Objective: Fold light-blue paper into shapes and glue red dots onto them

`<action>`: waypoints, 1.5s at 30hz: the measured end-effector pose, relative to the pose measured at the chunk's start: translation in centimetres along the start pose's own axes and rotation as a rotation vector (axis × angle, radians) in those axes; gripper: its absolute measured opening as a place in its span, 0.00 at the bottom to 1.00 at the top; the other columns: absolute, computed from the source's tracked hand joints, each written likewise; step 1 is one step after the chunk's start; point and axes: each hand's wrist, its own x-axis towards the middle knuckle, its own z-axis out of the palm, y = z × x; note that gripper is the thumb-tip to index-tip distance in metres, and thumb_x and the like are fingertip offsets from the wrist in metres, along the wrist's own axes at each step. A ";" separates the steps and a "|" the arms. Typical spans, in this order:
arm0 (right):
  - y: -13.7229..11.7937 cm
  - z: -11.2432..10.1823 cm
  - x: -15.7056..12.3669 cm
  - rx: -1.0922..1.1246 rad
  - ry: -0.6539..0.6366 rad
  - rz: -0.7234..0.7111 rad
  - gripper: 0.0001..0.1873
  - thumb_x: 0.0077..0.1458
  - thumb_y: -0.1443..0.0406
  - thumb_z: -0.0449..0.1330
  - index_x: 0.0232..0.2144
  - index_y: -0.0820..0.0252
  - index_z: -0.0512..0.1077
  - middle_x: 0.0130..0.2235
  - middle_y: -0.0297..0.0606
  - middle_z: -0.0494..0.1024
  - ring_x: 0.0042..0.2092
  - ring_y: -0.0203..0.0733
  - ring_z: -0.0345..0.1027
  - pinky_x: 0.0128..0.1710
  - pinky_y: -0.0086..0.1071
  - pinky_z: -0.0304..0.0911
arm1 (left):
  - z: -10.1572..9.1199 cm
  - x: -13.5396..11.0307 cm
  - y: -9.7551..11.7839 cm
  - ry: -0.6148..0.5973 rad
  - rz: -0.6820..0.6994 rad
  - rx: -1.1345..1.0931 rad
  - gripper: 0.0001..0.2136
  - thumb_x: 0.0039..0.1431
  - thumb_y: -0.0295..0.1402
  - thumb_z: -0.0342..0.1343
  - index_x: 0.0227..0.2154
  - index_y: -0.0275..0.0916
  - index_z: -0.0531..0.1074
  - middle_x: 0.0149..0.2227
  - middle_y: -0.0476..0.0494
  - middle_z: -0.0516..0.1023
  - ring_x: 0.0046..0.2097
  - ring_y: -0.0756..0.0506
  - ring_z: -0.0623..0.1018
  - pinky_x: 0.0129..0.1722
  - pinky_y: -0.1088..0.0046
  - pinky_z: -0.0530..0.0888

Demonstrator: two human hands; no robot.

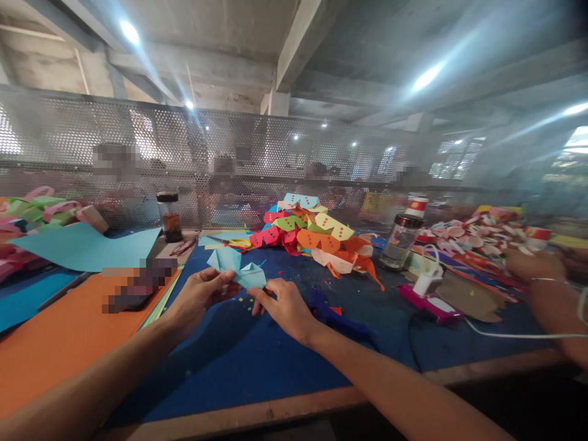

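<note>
We've got the light-blue folded paper point(239, 269) pinched btwn both hands just above the blue mat point(239, 355), its long axis running left-right: left hand point(198, 298) grips the left end, right hand point(283, 306) closed on the right corner, both equally near.

Person, head-camera view; two arms and two hands recorded.

Left hand point(195, 297): bare, no glove, ring or band seen. Left forearm: bare along its whole visible length, no sleeve, watch or bracelet.

Right hand point(285, 306): bare, no glove or ring seen. Right forearm: bare to the lower frame edge, no sleeve or wrist wear.

Nails: short, as far as the blur allowed. No clothing of the person entered the frame.
</note>
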 end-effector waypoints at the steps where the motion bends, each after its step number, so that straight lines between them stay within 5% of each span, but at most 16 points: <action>1: 0.1 0.0 0.1 -0.020 0.023 -0.011 0.24 0.66 0.55 0.55 0.21 0.57 0.76 0.24 0.36 0.81 0.26 0.39 0.73 0.35 0.31 0.68 | 0.0 0.0 0.0 -0.007 -0.003 -0.007 0.14 0.44 0.39 0.73 0.27 0.34 0.78 0.30 0.41 0.84 0.34 0.46 0.83 0.39 0.72 0.78; 5: 0.6 -0.5 0.3 -0.115 0.131 -0.080 0.11 0.63 0.65 0.57 0.38 0.52 0.81 0.28 0.34 0.82 0.32 0.42 0.74 0.47 0.38 0.66 | 0.0 0.0 0.1 -0.023 -0.022 -0.035 0.11 0.46 0.33 0.72 0.31 0.34 0.79 0.32 0.41 0.84 0.38 0.43 0.83 0.41 0.71 0.79; 10: 1.2 -1.6 0.5 -0.195 0.231 -0.183 0.23 0.60 0.74 0.51 0.51 0.49 0.77 0.43 0.37 0.82 0.46 0.43 0.73 0.53 0.40 0.62 | -0.3 0.3 0.2 -0.041 -0.084 -0.122 0.20 0.42 0.18 0.61 0.42 0.35 0.78 0.34 0.42 0.84 0.36 0.45 0.83 0.41 0.72 0.79; 15: 1.7 -2.1 0.8 -0.217 0.268 -0.244 0.28 0.60 0.75 0.47 0.55 0.51 0.73 0.48 0.39 0.80 0.50 0.42 0.72 0.52 0.39 0.64 | -1.4 1.0 0.1 -0.012 -0.095 -0.159 0.13 0.47 0.24 0.59 0.38 0.35 0.77 0.34 0.44 0.82 0.31 0.48 0.81 0.35 0.73 0.80; 19: 1.7 -2.3 1.0 -0.187 0.245 -0.230 0.28 0.59 0.75 0.46 0.54 0.51 0.74 0.50 0.37 0.79 0.50 0.41 0.72 0.52 0.37 0.65 | -1.6 1.1 0.2 0.015 -0.079 -0.146 0.10 0.54 0.32 0.62 0.40 0.37 0.77 0.30 0.48 0.80 0.28 0.50 0.80 0.34 0.73 0.80; 28: 0.9 -2.8 0.9 0.051 0.246 -0.017 0.18 0.66 0.60 0.50 0.49 0.58 0.75 0.42 0.37 0.80 0.38 0.40 0.72 0.40 0.31 0.65 | -1.3 0.9 -0.1 0.032 0.022 -0.010 0.18 0.47 0.32 0.71 0.42 0.37 0.76 0.31 0.48 0.81 0.27 0.52 0.79 0.29 0.78 0.78; 32: 1.0 -2.6 1.2 0.060 0.243 -0.047 0.11 0.63 0.59 0.56 0.38 0.58 0.75 0.40 0.37 0.79 0.41 0.40 0.72 0.44 0.31 0.64 | -1.4 0.9 -0.1 0.027 0.059 0.058 0.19 0.48 0.34 0.71 0.44 0.37 0.76 0.31 0.49 0.80 0.28 0.51 0.79 0.29 0.78 0.77; 45: 2.2 -2.4 1.7 0.029 0.253 -0.151 0.07 0.59 0.63 0.60 0.29 0.57 0.72 0.42 0.40 0.75 0.46 0.42 0.71 0.51 0.37 0.64 | -0.4 0.3 0.3 0.023 0.162 0.299 0.17 0.49 0.42 0.68 0.39 0.39 0.76 0.30 0.50 0.78 0.32 0.48 0.76 0.34 0.72 0.75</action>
